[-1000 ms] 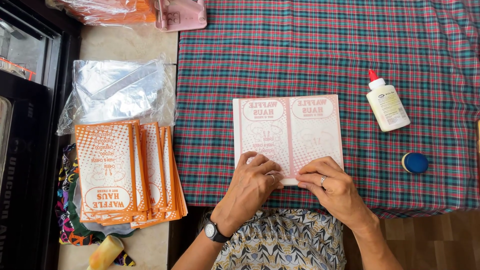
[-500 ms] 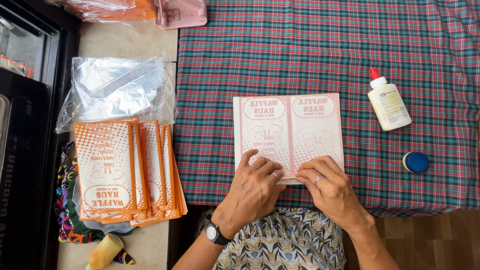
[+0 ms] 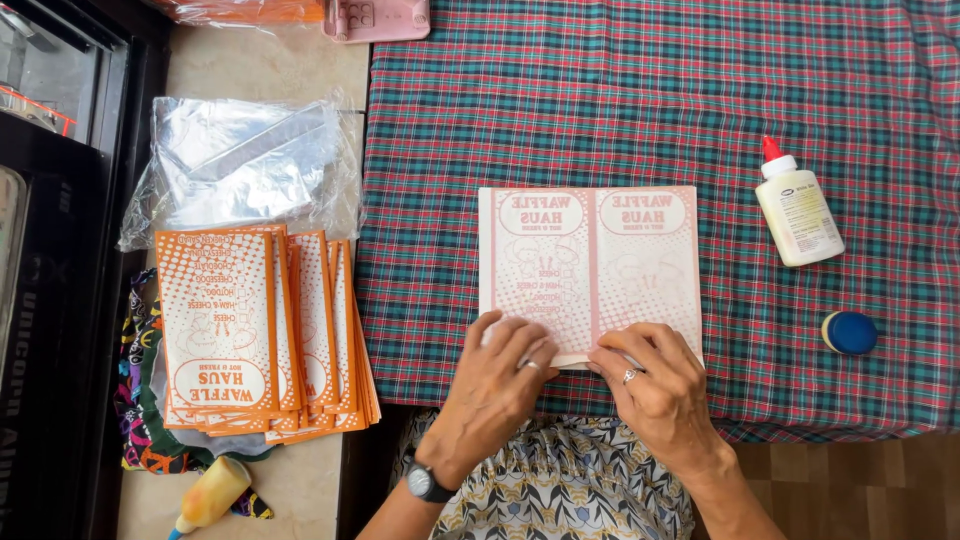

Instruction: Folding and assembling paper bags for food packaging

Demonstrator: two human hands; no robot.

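While the printed paper sheet (image 3: 590, 270) lies just as before, both hands have barely shifted: left hand (image 3: 497, 385) and right hand (image 3: 655, 385) fingers press flat on its near edge, creasing the fold.

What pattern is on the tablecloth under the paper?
The tablecloth is a red, green and white plaid; the head view shows it clearly.

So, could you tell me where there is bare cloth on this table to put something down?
The plaid tablecloth is bare above the pink printed sheet, and between it and the glue bottle. Its near edge is crowded by the left hand and right hand.
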